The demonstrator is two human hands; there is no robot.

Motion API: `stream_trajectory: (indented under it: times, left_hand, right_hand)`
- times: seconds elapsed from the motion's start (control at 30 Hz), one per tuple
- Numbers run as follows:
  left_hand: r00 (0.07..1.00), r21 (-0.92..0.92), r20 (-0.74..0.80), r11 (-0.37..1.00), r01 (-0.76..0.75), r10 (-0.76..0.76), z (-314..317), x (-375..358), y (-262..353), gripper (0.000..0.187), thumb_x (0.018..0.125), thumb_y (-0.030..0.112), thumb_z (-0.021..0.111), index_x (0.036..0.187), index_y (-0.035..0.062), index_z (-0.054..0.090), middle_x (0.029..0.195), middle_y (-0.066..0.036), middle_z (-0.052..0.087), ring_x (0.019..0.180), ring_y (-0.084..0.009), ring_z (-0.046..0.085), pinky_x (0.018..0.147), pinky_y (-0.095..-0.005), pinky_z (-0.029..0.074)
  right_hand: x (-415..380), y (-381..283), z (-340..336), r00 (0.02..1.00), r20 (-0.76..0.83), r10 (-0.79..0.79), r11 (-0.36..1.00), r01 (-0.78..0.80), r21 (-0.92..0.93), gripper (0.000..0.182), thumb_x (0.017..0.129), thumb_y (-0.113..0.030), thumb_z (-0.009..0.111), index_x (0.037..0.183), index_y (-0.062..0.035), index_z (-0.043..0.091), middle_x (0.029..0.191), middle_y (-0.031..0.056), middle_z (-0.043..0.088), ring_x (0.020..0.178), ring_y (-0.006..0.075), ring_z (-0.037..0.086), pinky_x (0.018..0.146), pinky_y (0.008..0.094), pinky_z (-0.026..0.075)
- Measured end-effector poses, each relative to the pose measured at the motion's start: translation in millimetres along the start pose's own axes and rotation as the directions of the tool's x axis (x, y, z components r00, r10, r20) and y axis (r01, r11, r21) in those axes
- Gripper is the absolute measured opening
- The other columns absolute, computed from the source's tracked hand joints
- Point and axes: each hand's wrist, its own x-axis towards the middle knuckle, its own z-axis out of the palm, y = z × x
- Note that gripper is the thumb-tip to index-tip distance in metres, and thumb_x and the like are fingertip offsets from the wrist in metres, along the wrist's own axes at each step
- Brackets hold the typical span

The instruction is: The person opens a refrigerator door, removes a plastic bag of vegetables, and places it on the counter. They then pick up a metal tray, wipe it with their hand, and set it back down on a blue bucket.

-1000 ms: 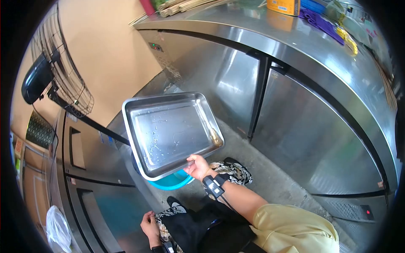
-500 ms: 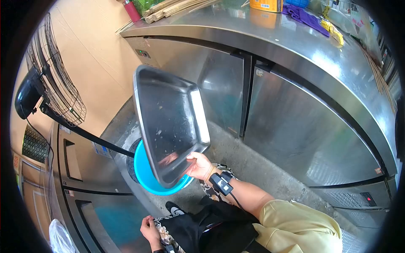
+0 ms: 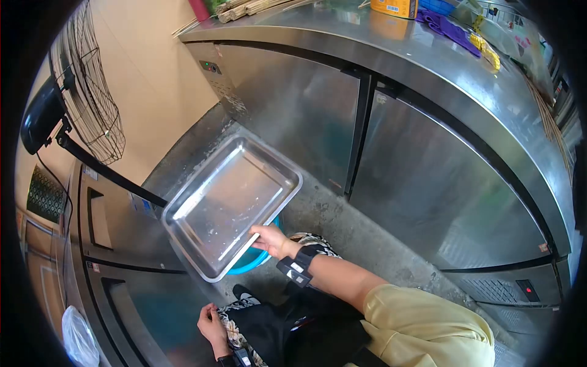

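My right hand [image 3: 272,240] grips the near right rim of a rectangular stainless steel tray [image 3: 229,199], thumb over the edge. The tray's inside faces up, dotted with small pale specks or drops. Partly hidden below it is a turquoise basin [image 3: 252,260] on the floor. My left hand [image 3: 212,330] hangs low beside my patterned trouser leg, fingers curled in, with nothing visible in them.
Steel cabinets [image 3: 452,183] run along the right under a metal counter [image 3: 342,30]. On top lie wooden sticks [image 3: 244,9], a purple cloth [image 3: 449,27] and an orange container [image 3: 394,7]. A black fan [image 3: 85,92] stands left, its pole reaching toward the tray.
The tray has swung from steeply tilted to flatter, its inside now facing up, and shifted left and lower. More of the basin is covered. My left hand has barely moved.
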Motion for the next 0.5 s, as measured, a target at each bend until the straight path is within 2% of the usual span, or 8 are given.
stream_trajectory:
  times: [0.17,0.27,0.3,0.4,0.43,0.5]
  left_hand:
    - [1.0,-0.038,-0.028,0.999,0.002,-0.003,-1,-8,-2,0.016,0.087,0.004,0.055,0.096,-0.004,0.064,0.086,-0.012,0.07,0.081,-0.0173,0.066,0.077,-0.0295,0.049]
    - [0.999,-0.029,-0.044,1.0,-0.001,0.0,-5,-12,-5,0.016,0.088,0.004,0.054,0.096,-0.0042,0.064,0.086,-0.013,0.07,0.081,-0.0172,0.066,0.077,-0.0294,0.049]
    - [0.999,-0.043,-0.046,0.999,-0.006,0.004,-6,-13,-9,0.016,0.088,0.004,0.054,0.097,-0.0044,0.064,0.086,-0.013,0.069,0.081,-0.0174,0.066,0.077,-0.0295,0.049]
    - [0.998,-0.135,-0.058,0.991,-0.021,0.014,-9,-14,-22,0.017,0.089,0.004,0.052,0.098,-0.0053,0.063,0.089,-0.013,0.069,0.083,-0.018,0.065,0.078,-0.0295,0.049]
    - [0.998,-0.171,-0.057,0.985,-0.025,0.016,-10,-16,-26,0.017,0.09,0.004,0.051,0.099,-0.0056,0.062,0.089,-0.013,0.068,0.084,-0.0183,0.065,0.079,-0.0295,0.049]
    - [0.998,-0.199,-0.053,0.98,0.01,-0.021,-14,-20,-28,0.018,0.091,0.003,0.049,0.099,-0.0064,0.061,0.091,-0.013,0.067,0.086,-0.019,0.065,0.08,-0.0298,0.048]
  right_hand:
    - [21,29,7,0.987,-0.097,0.132,0.986,-0.141,-0.093,0.038,0.084,-0.023,0.068,0.115,-0.0054,0.055,0.111,0.0096,0.061,0.101,0.0222,0.06,0.084,0.0365,0.051]
    - [53,55,-5,0.989,-0.045,0.142,0.987,-0.145,-0.063,0.036,0.081,-0.022,0.069,0.113,-0.0102,0.056,0.106,0.0063,0.062,0.093,0.0205,0.06,0.08,0.0397,0.05]
    - [61,66,-9,0.991,-0.121,0.064,0.996,-0.07,-0.047,0.028,0.08,-0.019,0.068,0.105,-0.0072,0.063,0.099,0.0082,0.065,0.084,0.0228,0.063,0.073,0.0393,0.052]
    - [86,97,-17,0.929,-0.364,-0.058,0.98,-0.017,-0.199,0.018,0.08,-0.015,0.063,0.094,-0.0031,0.067,0.086,0.0099,0.066,0.069,0.0255,0.064,0.062,0.0381,0.052]
    - [83,98,-19,0.96,-0.276,-0.047,0.905,-0.076,-0.418,0.019,0.086,-0.011,0.054,0.099,-0.0012,0.064,0.091,0.0113,0.065,0.081,0.0229,0.064,0.072,0.0354,0.054]
    - [72,110,-11,0.964,-0.266,0.022,0.964,-0.091,-0.251,0.017,0.086,-0.014,0.056,0.093,-0.0014,0.064,0.084,0.0105,0.064,0.076,0.0219,0.064,0.066,0.0332,0.054]
